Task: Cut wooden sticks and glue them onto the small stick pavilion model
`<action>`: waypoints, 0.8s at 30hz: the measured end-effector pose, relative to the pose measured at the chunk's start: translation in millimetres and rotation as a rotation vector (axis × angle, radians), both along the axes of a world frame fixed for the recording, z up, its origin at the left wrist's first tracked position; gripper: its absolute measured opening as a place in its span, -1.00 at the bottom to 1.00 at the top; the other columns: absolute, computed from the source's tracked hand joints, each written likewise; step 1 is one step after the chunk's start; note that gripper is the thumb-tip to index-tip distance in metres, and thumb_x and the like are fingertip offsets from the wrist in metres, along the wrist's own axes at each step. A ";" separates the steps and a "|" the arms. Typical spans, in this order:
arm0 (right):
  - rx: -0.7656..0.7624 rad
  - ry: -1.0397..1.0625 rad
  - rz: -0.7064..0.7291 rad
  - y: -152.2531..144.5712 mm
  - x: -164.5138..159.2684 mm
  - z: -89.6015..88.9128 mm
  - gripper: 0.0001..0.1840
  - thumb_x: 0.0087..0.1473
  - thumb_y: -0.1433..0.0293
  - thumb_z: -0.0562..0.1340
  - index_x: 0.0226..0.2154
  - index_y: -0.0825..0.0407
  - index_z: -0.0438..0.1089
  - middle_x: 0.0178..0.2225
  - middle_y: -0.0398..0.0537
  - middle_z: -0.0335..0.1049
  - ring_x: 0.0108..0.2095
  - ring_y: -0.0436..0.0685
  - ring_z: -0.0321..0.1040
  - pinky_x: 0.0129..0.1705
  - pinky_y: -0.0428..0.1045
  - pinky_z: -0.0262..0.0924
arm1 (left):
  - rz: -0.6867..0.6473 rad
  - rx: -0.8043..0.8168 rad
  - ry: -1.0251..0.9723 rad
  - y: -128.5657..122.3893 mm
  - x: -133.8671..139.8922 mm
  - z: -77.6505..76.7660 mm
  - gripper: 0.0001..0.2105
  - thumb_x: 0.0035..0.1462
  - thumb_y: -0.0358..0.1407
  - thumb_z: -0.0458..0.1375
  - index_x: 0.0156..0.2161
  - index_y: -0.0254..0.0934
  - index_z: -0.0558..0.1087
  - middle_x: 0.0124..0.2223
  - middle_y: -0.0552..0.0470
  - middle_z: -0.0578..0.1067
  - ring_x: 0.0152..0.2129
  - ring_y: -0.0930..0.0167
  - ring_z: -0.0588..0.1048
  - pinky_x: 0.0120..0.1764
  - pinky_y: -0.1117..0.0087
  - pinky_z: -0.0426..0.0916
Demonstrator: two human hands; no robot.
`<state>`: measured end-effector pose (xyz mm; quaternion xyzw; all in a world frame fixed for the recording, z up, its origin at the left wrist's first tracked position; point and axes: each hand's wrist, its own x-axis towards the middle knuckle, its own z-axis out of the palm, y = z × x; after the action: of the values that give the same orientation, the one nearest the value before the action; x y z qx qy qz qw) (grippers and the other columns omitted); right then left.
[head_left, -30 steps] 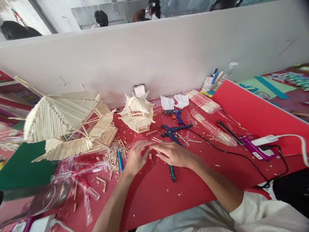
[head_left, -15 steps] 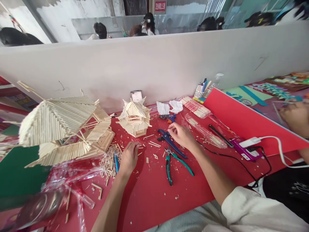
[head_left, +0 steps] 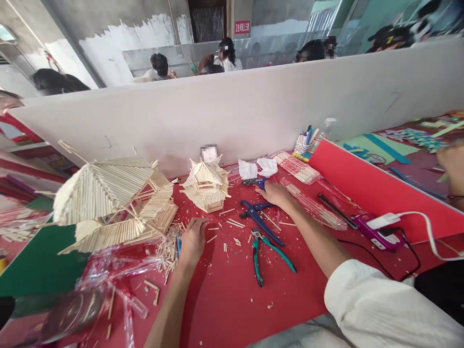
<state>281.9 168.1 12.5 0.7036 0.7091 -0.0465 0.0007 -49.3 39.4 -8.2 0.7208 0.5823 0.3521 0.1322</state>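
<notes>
My right hand is closed around the handle of a blue and black hot glue gun, which lies on the red table. My left hand rests near the middle with its fingers curled together; whatever they pinch is too small to make out. Just behind it stands a small pavilion made of wooden sticks. A larger stick pavilion with a wide roof is on the left. Between my hands are a blue-handled cutter, teal-handled pliers and several short sticks.
Bagged sticks, crumpled tissues and a pen cup stand near the white partition. A red board and purple power strip are at right. Plastic wrap and stick scraps cover the left. A co-worker's hand is far right.
My right hand has moved forward from above the blue-handled cutter to the hot glue gun and taken hold of it. My left hand has stayed nearly in place. The camera view has shifted slightly.
</notes>
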 end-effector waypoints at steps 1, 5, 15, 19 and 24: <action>0.014 0.017 0.012 -1.1 2.0 -0.9 -0.36 0.35 -0.01 -0.01 0.00 0.26 0.32 -0.17 0.42 0.53 -0.09 0.43 0.52 -0.17 0.08 0.25 | 0.002 0.003 -0.013 2.4 -3.3 0.0 -0.73 0.36 -0.27 -0.04 -0.14 -0.23 0.52 -0.18 -0.09 0.52 -0.26 0.29 0.55 -0.12 0.20 0.46; 0.116 0.125 0.100 -8.6 13.7 -0.2 -0.45 0.37 0.05 0.00 0.08 0.21 0.23 -0.19 0.32 0.55 -0.15 0.38 0.53 -0.23 0.03 0.24 | -0.019 -0.004 -0.076 16.8 -15.9 1.5 -0.75 0.32 -0.21 0.01 -0.22 -0.22 0.53 -0.10 -0.11 0.52 -0.09 0.25 0.52 0.04 0.13 0.41; 0.310 0.295 0.185 -16.8 37.4 30.1 -0.62 0.31 0.22 0.14 0.09 0.08 0.27 -0.11 0.21 0.53 -0.16 0.36 0.48 -0.21 0.05 0.21 | -0.126 -0.161 -0.105 59.0 -2.9 1.2 -0.69 0.26 -0.10 0.04 -0.20 -0.24 0.55 -0.10 -0.12 0.60 -0.06 0.23 0.53 0.11 0.14 0.35; 0.154 0.504 0.173 -9.5 43.2 35.8 -0.66 0.23 0.22 0.20 -0.01 0.05 0.35 -0.10 0.16 0.53 -0.17 0.28 0.46 -0.22 0.02 0.23 | -0.100 -0.166 -0.074 66.5 1.1 4.5 -0.68 0.22 -0.09 0.06 -0.20 -0.25 0.55 -0.11 -0.14 0.62 -0.08 0.19 0.56 0.08 0.11 0.38; -0.172 0.800 0.172 -1.6 54.8 44.2 -0.63 0.21 0.03 0.20 -0.26 0.01 0.36 -0.51 -0.12 0.38 -0.53 0.03 0.27 -0.48 -0.07 0.09 | -0.069 -0.134 -0.083 62.8 1.0 1.6 -0.67 0.23 -0.08 0.06 -0.20 -0.27 0.55 -0.14 -0.14 0.63 -0.10 0.21 0.56 0.05 0.14 0.41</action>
<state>336.8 166.5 56.7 0.5656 0.7034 -0.3747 -0.2122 -48.3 102.3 -6.6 0.7146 0.5734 0.3373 0.2162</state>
